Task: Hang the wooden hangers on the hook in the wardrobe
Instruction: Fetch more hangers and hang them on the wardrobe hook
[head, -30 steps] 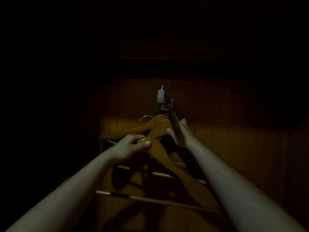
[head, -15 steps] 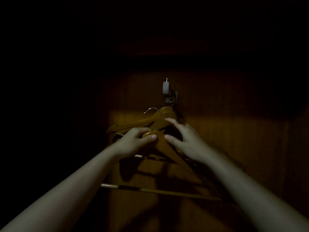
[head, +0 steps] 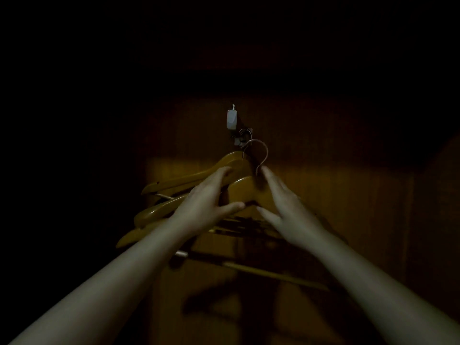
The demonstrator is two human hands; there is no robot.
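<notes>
A wooden hanger is held up between both hands in front of the wardrobe's back panel. My left hand pinches its neck, thumb under and fingers over. My right hand holds the right side, thumb under and fingers up by the base of its metal hook. That metal hook curves just right of and below the wall hook, apart from it. Another wooden hanger hangs from the wall hook behind my left hand. More hangers show at the lower left.
A small white fitting sits on the panel just above the wall hook. Hanger crossbars run below my forearms. The wood back panel is dimly lit; everything around it is in darkness.
The held hanger has risen toward the wall hook, and its metal hook now curves to the right. My right hand, open and reaching before, has closed in on the hanger.
</notes>
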